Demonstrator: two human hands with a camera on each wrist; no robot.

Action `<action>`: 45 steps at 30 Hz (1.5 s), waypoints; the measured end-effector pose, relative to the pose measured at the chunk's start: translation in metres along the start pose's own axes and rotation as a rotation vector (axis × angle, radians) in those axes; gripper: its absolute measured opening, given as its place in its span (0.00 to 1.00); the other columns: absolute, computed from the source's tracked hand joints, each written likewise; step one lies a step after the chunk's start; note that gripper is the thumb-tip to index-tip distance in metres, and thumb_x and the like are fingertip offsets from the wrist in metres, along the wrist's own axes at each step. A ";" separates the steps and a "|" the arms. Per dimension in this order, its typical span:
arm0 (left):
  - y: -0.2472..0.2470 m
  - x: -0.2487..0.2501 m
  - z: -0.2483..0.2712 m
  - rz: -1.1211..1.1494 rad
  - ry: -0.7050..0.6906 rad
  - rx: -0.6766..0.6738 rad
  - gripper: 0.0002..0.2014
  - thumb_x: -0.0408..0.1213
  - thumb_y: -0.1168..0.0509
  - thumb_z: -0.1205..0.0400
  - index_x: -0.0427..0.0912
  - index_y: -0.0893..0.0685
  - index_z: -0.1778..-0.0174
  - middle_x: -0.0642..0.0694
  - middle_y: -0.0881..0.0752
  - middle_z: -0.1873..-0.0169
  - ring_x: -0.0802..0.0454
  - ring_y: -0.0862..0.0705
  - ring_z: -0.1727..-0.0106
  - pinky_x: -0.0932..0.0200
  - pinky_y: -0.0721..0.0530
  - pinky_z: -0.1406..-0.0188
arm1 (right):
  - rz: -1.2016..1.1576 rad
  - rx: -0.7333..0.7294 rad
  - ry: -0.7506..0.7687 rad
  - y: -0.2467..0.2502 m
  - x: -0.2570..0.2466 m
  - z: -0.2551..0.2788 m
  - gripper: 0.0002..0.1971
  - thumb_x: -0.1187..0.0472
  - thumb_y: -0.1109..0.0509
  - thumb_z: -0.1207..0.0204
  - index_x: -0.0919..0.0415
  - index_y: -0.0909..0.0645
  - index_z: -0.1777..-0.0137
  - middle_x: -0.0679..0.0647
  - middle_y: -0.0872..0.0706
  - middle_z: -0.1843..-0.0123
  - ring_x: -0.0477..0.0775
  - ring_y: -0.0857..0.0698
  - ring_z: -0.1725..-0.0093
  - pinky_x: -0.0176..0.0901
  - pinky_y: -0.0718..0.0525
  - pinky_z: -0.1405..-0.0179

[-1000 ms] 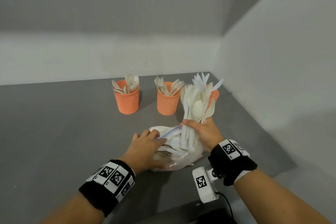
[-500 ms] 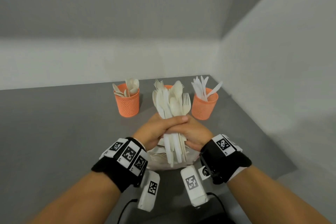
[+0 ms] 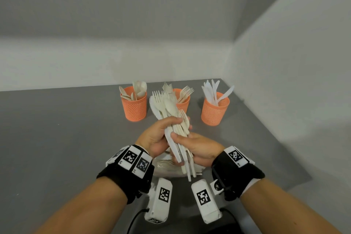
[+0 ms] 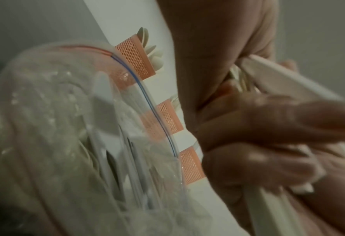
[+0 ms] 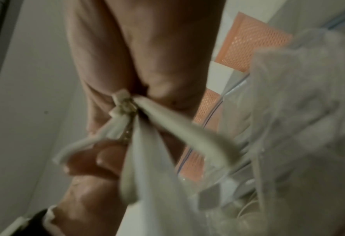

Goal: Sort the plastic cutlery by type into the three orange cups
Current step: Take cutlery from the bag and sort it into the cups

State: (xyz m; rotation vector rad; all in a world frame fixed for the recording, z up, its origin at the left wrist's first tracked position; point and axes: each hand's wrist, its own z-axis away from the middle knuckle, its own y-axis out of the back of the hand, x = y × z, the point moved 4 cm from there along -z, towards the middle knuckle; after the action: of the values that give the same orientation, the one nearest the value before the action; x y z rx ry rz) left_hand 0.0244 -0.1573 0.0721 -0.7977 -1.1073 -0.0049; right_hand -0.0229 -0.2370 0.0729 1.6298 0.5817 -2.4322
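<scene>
Both hands hold one bundle of white plastic cutlery (image 3: 171,119) above a clear zip bag (image 3: 167,167) on the grey table. My left hand (image 3: 161,135) grips the bundle's middle. My right hand (image 3: 195,148) grips the handles lower down. Three orange mesh cups stand behind. The left cup (image 3: 134,108) holds spoons, the middle cup (image 3: 183,100) forks, the right cup (image 3: 215,109) knives. In the left wrist view the zip bag (image 4: 87,143), with more cutlery inside, fills the left, with the three cups (image 4: 135,59) behind. In the right wrist view the bundle's handles (image 5: 139,135) fan out below my fingers.
The grey table (image 3: 57,138) ends at a white wall on the right (image 3: 284,91) and a white wall at the back. The right cup stands near the corner. Wrist cameras (image 3: 161,199) hang under both forearms near the table's front edge.
My right hand lifted the bundle out of the bag and brought it left; my left hand left the bag and took hold of the bundle. The bundle now tilts left.
</scene>
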 end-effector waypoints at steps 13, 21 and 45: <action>0.027 0.014 -0.010 0.216 -0.131 0.251 0.10 0.26 0.39 0.23 0.33 0.21 0.46 0.37 0.16 0.57 0.45 0.13 0.56 0.54 0.11 0.61 | 0.718 0.557 0.505 0.020 -0.023 0.006 0.24 0.54 0.30 0.25 0.55 0.32 0.31 0.50 0.26 0.45 0.46 0.22 0.46 0.34 0.20 0.45; 0.018 0.017 -0.005 0.162 -0.187 0.260 0.03 0.26 0.34 0.24 0.37 0.18 0.57 0.43 0.16 0.66 0.51 0.14 0.65 0.59 0.13 0.66 | 1.018 0.305 0.310 -0.003 -0.013 -0.013 0.32 0.65 0.35 0.26 0.62 0.43 0.23 0.61 0.22 0.34 0.58 0.21 0.35 0.44 0.23 0.39; 0.029 0.016 0.000 0.249 -0.186 0.262 0.07 0.33 0.40 0.17 0.34 0.19 0.56 0.43 0.11 0.70 0.50 0.10 0.67 0.55 0.10 0.61 | 1.002 0.454 0.659 -0.004 -0.042 -0.018 0.09 0.61 0.30 0.25 0.65 0.17 0.48 0.58 0.17 0.57 0.43 0.24 0.65 0.22 0.27 0.62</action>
State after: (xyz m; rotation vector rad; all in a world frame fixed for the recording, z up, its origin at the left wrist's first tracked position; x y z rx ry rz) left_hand 0.0426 -0.1300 0.0684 -0.7045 -1.1476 0.4230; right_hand 0.0074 -0.2296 0.1060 2.1407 -0.6655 -1.3176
